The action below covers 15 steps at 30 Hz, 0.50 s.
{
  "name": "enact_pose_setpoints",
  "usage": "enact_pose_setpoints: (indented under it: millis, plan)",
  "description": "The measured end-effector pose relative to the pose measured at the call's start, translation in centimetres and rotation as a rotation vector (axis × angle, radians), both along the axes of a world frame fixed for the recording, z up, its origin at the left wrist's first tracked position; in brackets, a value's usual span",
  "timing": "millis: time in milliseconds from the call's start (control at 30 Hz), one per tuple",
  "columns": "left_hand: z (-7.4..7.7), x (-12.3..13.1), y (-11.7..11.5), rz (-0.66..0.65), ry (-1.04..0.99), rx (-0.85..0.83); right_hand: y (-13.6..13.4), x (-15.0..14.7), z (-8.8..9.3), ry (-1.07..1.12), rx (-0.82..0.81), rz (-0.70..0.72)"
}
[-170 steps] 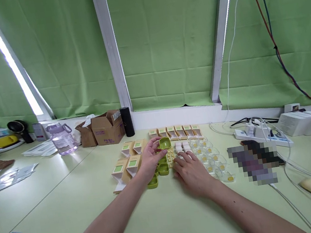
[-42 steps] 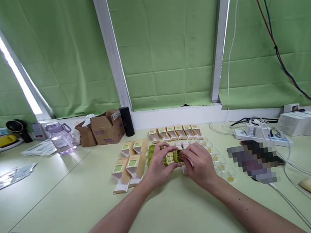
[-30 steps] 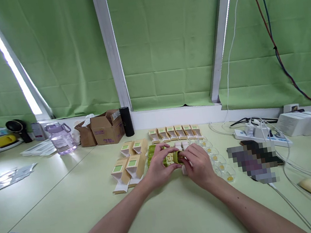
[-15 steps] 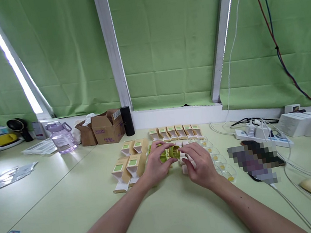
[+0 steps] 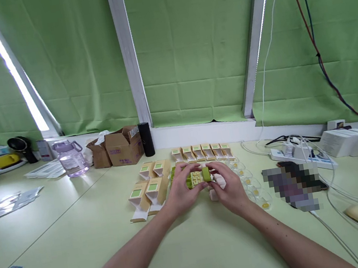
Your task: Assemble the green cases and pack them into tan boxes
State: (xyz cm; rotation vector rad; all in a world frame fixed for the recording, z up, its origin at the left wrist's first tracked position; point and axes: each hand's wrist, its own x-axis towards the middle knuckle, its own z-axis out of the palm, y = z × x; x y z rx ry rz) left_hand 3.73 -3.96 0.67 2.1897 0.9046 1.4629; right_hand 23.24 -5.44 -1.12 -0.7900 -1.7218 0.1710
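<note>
My left hand and my right hand meet over the middle of the table. Between their thumbs and fingertips they pinch a small green plastic piece, smooth side toward me. Just behind it lie small cream pieces with marks and more green pieces, partly covered by my left hand. White pieces lie under and beside my right hand. Clear plastic shells with yellow spots line up to its right. Cream cartons with green squares stand left of my left hand.
A row of similar cartons stands at the back. Behind left are a cardboard box, a black cylinder and a purple bottle. On the right lie blurred phones, a power strip and loose cables.
The green piece has been turned, from its hollow, ring-like side to a smooth side. My right hand has moved left, and its fingers have closed on the piece.
</note>
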Motion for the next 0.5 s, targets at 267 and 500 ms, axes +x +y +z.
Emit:
enact_pose_setpoints:
  millis: [267, 500]
  plan:
    - [-0.59, 0.52, 0.39, 0.046, -0.035, -0.105, -0.12, -0.44, 0.08, 0.164, -0.113, 0.002]
    - [-0.54, 0.81, 0.79, 0.094, -0.096, -0.243, -0.19, -0.51, -0.30, 0.085, -0.029, -0.001]
